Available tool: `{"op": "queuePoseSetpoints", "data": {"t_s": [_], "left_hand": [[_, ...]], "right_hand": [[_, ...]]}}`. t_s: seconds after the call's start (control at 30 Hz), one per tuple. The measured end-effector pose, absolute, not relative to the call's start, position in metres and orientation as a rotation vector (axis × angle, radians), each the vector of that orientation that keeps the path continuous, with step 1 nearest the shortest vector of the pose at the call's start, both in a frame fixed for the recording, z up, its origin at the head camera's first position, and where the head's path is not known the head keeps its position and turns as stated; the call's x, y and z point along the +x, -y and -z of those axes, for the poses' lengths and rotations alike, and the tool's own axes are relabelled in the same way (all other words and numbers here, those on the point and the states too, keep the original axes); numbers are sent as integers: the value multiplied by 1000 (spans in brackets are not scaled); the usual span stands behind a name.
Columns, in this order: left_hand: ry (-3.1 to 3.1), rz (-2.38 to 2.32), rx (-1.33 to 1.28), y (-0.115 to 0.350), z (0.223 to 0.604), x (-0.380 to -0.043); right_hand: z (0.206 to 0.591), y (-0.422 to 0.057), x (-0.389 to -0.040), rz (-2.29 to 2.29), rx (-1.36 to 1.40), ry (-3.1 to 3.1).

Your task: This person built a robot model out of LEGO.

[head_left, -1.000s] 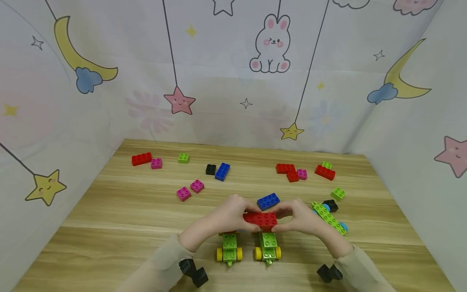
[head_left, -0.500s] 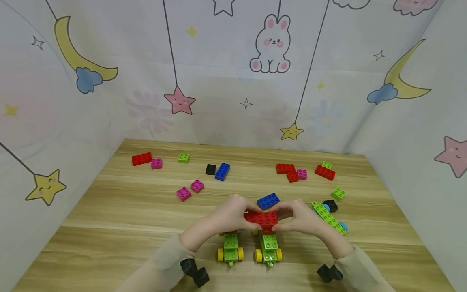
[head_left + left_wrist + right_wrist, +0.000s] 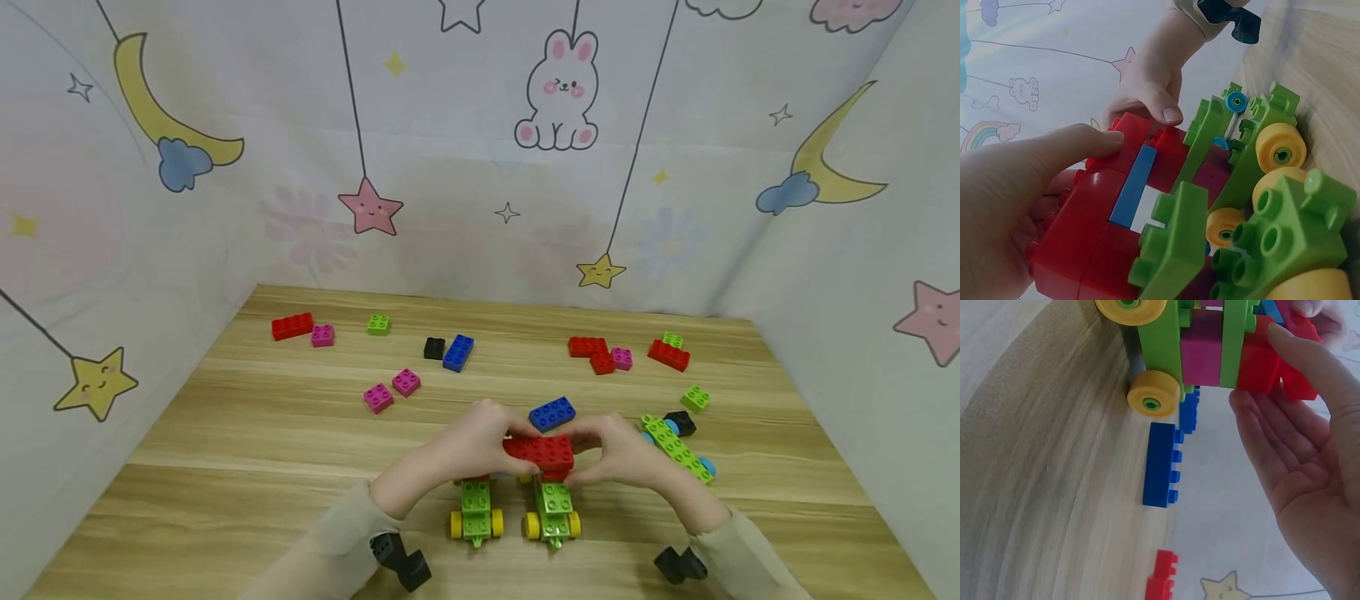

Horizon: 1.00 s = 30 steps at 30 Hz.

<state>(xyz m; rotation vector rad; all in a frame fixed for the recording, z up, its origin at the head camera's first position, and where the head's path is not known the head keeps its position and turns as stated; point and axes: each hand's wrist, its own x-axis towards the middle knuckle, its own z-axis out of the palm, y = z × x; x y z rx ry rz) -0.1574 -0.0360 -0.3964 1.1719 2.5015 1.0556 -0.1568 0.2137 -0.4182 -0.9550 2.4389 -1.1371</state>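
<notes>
Two green wheeled bases, left point(image 3: 475, 504) and right point(image 3: 555, 504), stand side by side with yellow wheels. Bricks are stacked on them, including a pink brick point(image 3: 1200, 350) between green pieces. A long red brick point(image 3: 551, 450) crosses the top, above smaller red bricks point(image 3: 1257, 365) and a blue piece point(image 3: 1135, 187). My left hand point(image 3: 480, 442) grips the long red brick, its thumb along one side. At the right end, my right hand point(image 3: 618, 450) holds the red bricks between thumb and fingers; its exact contact is partly hidden.
Behind the hands lies a blue brick point(image 3: 552, 413). A green wheeled base point(image 3: 677, 447) with blue wheels sits at right, beside a black brick point(image 3: 681, 422). Pink bricks point(image 3: 378, 398), red bricks point(image 3: 292, 327) and other loose bricks are scattered toward the back.
My right thumb has slid slightly down and right at the brick's end, uncovering more of the red brick. My left hand keeps its grip, and the stack has barely shifted.
</notes>
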Motion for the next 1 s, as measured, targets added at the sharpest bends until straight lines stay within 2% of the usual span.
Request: {"op": "queuePoseSetpoints", "data": {"t_s": [1.0], "left_hand": [[-2539,-1000,1124,32,398,-160]], "right_hand": [[424,-210,-154,1120,-924,-2544]]}}
